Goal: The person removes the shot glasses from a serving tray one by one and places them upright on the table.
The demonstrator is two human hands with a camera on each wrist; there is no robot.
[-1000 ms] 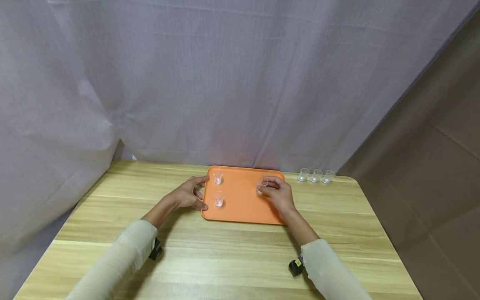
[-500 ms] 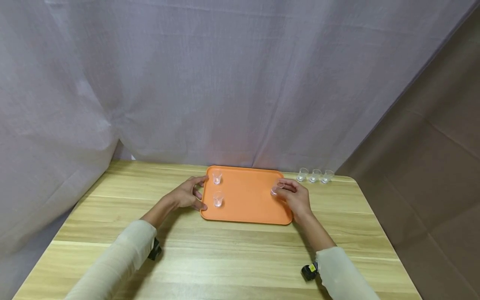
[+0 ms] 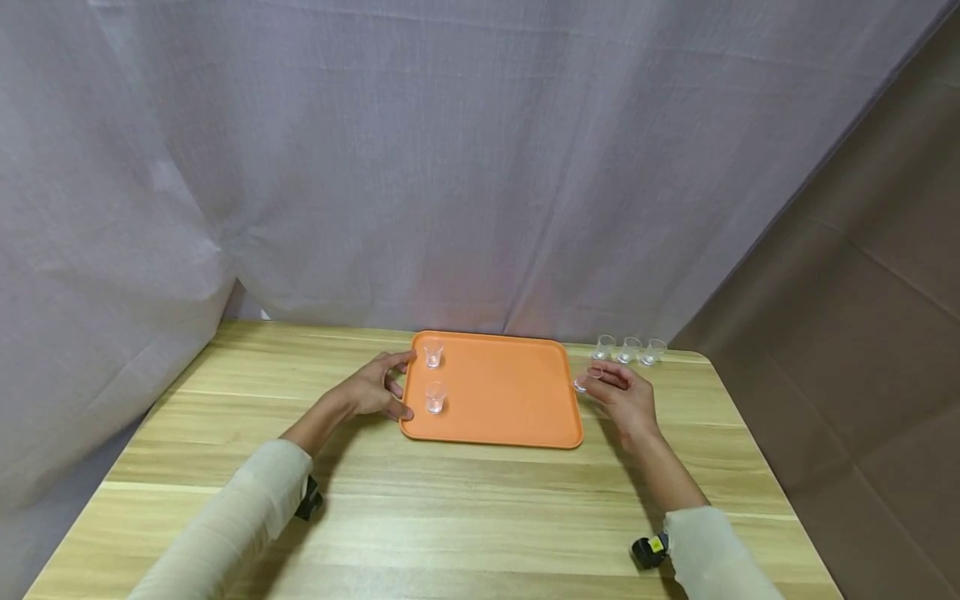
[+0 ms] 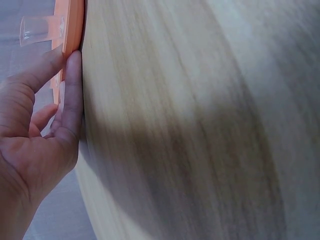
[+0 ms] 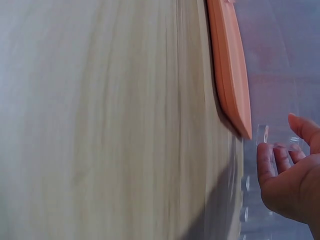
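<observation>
While the left hand [image 3: 372, 390] is still bracing the tray [image 3: 495, 417] edge, fingers curled on it, the right hand [image 3: 626, 396] is carrying a pinched glass [image 3: 583, 382] off the tray toward the three glasses [image 3: 628, 350] on the surface [image 3: 450, 517].

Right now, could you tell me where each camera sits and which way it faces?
Head: above, looking forward and down at the table, orange tray, both hands and sleeves.
Left wrist: beside the left hand, facing the tray's edge.
Right wrist: beside the right hand pinching a clear cup, facing the tray.
All share tray and table.
</observation>
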